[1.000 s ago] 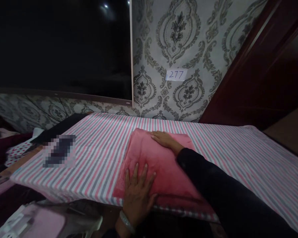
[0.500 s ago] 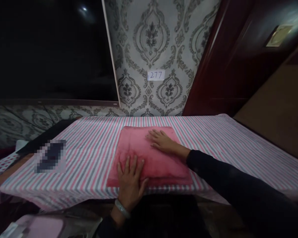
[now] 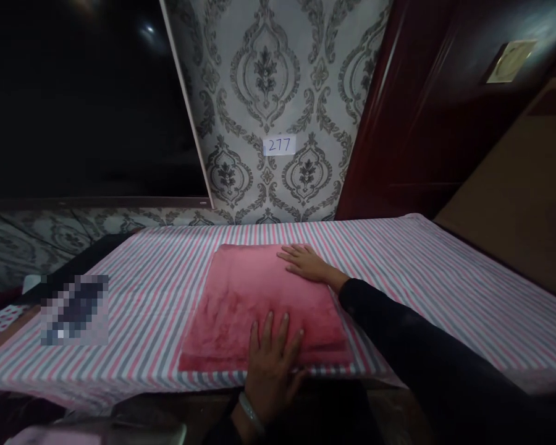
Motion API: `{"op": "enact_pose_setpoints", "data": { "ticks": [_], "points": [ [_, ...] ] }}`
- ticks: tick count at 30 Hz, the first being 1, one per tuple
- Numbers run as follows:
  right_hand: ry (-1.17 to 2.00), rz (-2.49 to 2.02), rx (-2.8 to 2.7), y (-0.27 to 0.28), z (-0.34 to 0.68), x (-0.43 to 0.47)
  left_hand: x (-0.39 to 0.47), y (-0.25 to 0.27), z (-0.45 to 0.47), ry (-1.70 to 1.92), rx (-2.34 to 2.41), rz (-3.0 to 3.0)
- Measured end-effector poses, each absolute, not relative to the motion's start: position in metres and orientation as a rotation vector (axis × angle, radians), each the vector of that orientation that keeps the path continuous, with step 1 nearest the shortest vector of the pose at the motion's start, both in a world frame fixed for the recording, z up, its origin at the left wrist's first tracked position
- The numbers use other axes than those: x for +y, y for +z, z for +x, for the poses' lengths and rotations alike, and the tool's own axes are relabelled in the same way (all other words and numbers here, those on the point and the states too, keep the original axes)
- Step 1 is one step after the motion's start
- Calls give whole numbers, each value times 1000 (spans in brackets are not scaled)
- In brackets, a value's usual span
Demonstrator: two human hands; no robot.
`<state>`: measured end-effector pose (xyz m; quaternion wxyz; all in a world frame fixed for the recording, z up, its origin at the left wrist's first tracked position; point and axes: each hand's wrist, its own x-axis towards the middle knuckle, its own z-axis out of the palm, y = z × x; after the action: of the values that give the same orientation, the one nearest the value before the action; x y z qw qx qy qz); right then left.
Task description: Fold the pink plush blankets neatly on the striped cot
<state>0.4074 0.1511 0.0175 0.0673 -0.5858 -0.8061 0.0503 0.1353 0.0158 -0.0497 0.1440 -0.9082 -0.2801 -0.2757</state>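
Note:
A plush pink folded cloth, thick like a blanket, lies in a near-square stack on a striped tablecloth. My right hand rests flat on its far right part, fingers stretched to the left. Over its near edge, slightly right of the middle, my left hand is spread with the fingers pointing away from me. A pale bangle circles the left wrist. Neither hand grips the cloth. The folded edges show along the near side.
A large dark television screen stands behind the table on the left. Patterned wallpaper carries a paper label reading 277. A dark red door frame and a brown panel are at right. A blurred-out patch covers something at left.
My left hand has slid right along the near part of the pink cloth. My right hand stays on the far right part, slightly nearer the edge. The view has shifted a little.

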Motion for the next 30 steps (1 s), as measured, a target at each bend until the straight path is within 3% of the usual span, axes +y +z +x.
{"op": "enact_pose_setpoints", "data": {
  "ticks": [8,13,19,25,30],
  "points": [
    [321,-1975,-2069,-9,438,176,18,-51,137,-812,-794,-2642],
    [333,-2057,-1916,6,439,167,18,-52,138,-875,-796,-2691],
    [142,-1996,-1936,28,415,99,17,-49,141,-902,-814,-2746],
    [-21,-1820,-2090,-22,370,-6,17,-47,141,-866,-816,-2764],
    [-63,-1793,-1937,-59,365,-29,14,-41,141,-810,-814,-2773]
  ]
}}
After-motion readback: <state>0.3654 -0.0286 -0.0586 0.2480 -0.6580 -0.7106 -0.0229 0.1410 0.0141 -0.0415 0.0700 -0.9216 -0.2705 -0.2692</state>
